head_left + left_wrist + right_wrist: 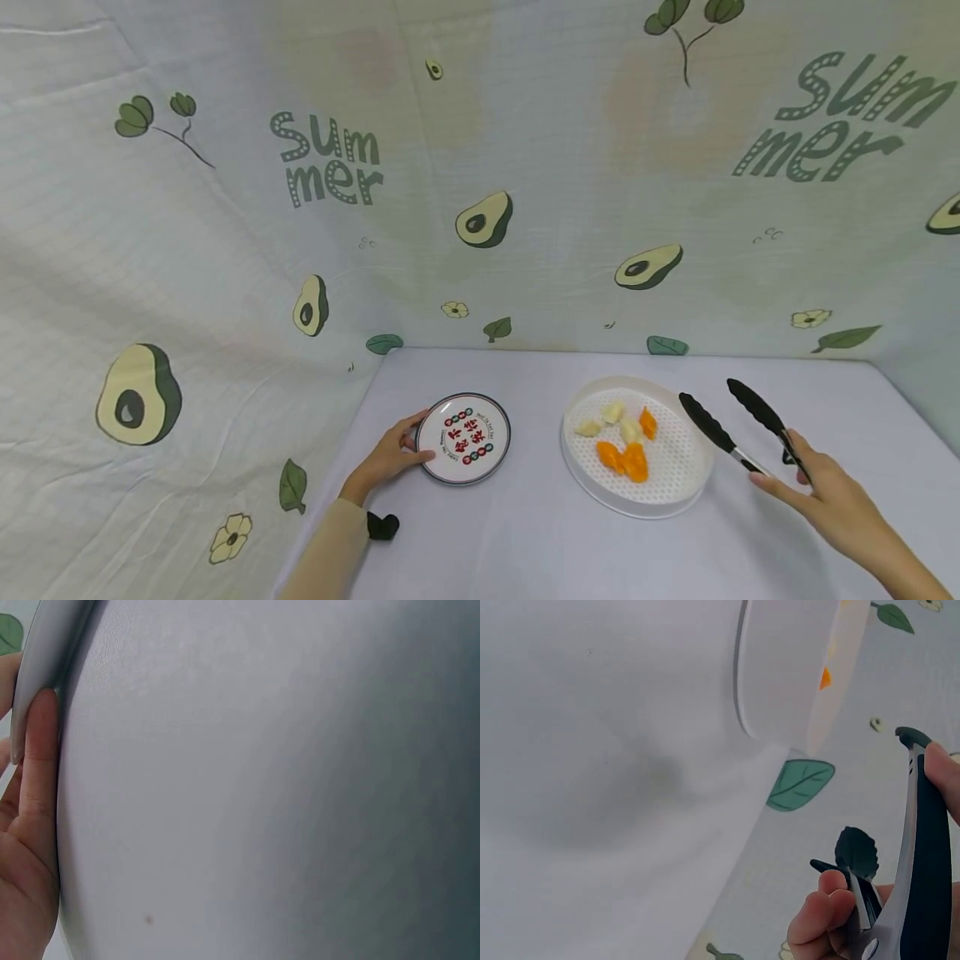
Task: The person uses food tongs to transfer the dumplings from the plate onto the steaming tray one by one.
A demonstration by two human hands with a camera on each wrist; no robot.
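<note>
My left hand [390, 454] holds the left edge of a small round plate [463, 439], white with a dark rim and red lettering. The thumb lies over the rim; in the left wrist view, fingers [39, 765] touch the plate's edge [41, 664]. At the right, my right hand [828, 492] grips tongs [707, 423] with black tips and metal arms. The tongs' tips are spread apart, nothing between them. Left of them stands a round white tray [678, 475] with a dotted surface, bearing several orange pieces [634, 462] and pale yellow pieces [630, 431].
A white-covered table [525, 533] lies under everything. Behind it hangs a cloth [555, 150] printed with avocados, leaves and the word "summer". Beside the left sleeve [330, 546] is a black heart-shaped object [383, 526].
</note>
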